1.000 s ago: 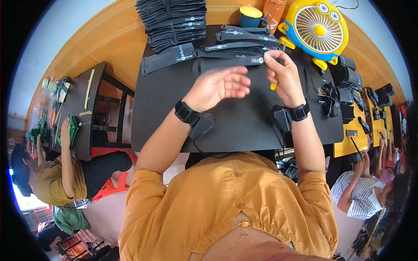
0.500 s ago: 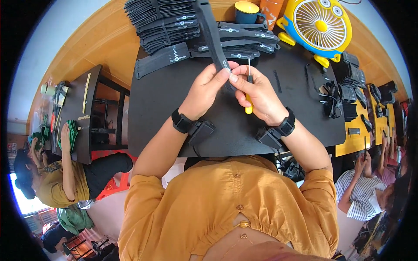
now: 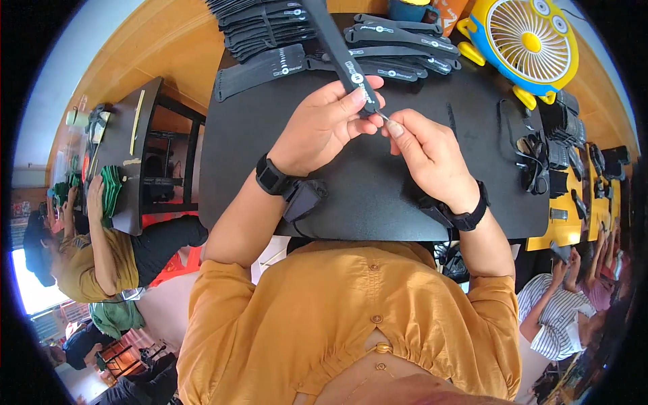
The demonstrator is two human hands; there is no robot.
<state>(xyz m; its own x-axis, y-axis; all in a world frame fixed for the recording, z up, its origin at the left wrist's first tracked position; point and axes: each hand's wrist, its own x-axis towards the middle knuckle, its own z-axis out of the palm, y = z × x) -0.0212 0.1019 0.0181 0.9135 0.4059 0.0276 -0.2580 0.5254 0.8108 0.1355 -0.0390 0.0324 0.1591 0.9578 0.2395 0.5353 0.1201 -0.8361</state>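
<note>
My left hand [image 3: 317, 128] pinches the lower end of a black strap [image 3: 332, 48] printed with white lettering. From there the strap runs up past the top edge. Close to the right, my right hand [image 3: 432, 152] is closed round a hand tool whose thin metal shaft [image 3: 383, 117] meets the strap's end. The tool's handle is hidden in the palm now; earlier it showed yellow and black. Whether the shaft passes through the strap I cannot tell. Several similar straps [image 3: 405, 42] lie fanned out beyond my hands.
A tall bundled stack of black straps [image 3: 266, 30] stands at the far left of the dark table [image 3: 270, 202]. A yellow and blue fan [image 3: 530, 44] and a blue mug [image 3: 407, 10] are at the back. Black cords [image 3: 533, 169] lie at right. People work at tables on both sides.
My right hand has turned and shifted right, bringing the tool's shaft to the strap's end; its yellow handle no longer shows. My left hand keeps the strap, and the view has shifted.
</note>
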